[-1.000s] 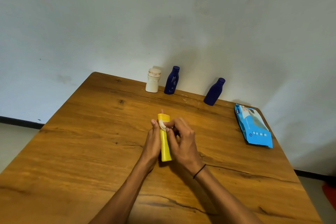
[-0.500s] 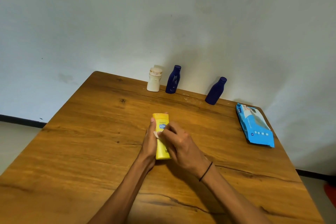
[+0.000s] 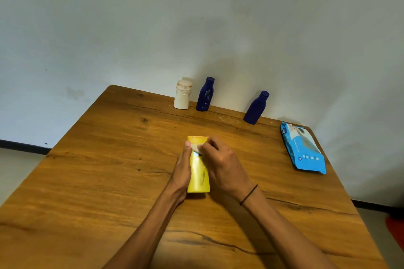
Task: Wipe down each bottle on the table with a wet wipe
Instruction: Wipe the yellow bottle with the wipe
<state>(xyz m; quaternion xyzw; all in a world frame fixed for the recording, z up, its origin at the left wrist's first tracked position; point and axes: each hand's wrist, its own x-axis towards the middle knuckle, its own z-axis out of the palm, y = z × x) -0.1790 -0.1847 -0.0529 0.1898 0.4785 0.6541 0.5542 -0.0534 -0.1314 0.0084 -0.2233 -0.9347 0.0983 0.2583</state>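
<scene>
A yellow bottle (image 3: 198, 176) stands at the middle of the wooden table (image 3: 98, 170). My left hand (image 3: 182, 170) grips its left side. My right hand (image 3: 223, 166) pinches a small white wet wipe (image 3: 195, 147) against the bottle's upper front, near the top. Along the far edge stand a white bottle (image 3: 182, 98) and two dark blue bottles, one (image 3: 205, 94) beside the white one and one (image 3: 256, 108) further right. The wipe is mostly hidden under my fingers.
A blue pack of wet wipes (image 3: 302, 148) lies flat near the table's right edge. The table's far edge stands against a pale wall. A red thing (image 3: 395, 228) shows on the floor at the right.
The yellow bottle has turned from edge-on to its broad face. My right hand slid down the bottle, then back up near the top with the wipe.
</scene>
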